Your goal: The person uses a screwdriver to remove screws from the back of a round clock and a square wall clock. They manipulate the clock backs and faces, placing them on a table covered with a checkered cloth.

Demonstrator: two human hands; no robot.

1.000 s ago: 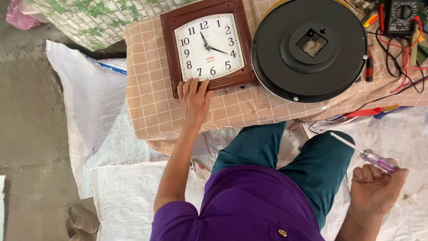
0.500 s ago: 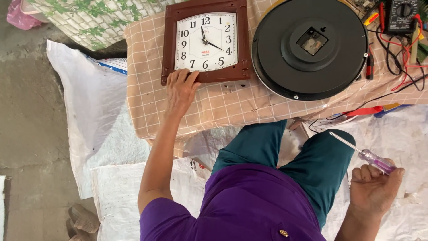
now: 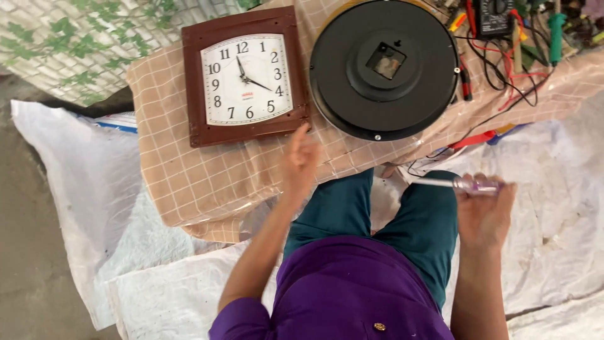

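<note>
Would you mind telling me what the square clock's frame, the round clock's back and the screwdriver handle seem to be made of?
The square clock has a reddish-brown frame with a dull sheen: wood or wood-look plastic, I cannot tell which. The round clock shows a smooth, matt black back, probably moulded plastic. The screwdriver in the right hand has a see-through purplish handle, likely clear plastic, and a pale shaft, likely metal.

We see the square clock [image 3: 246,77] beyond our left hand [image 3: 301,160], the round clock [image 3: 385,68] to its right, both on the bench [image 3: 189,182].
</note>
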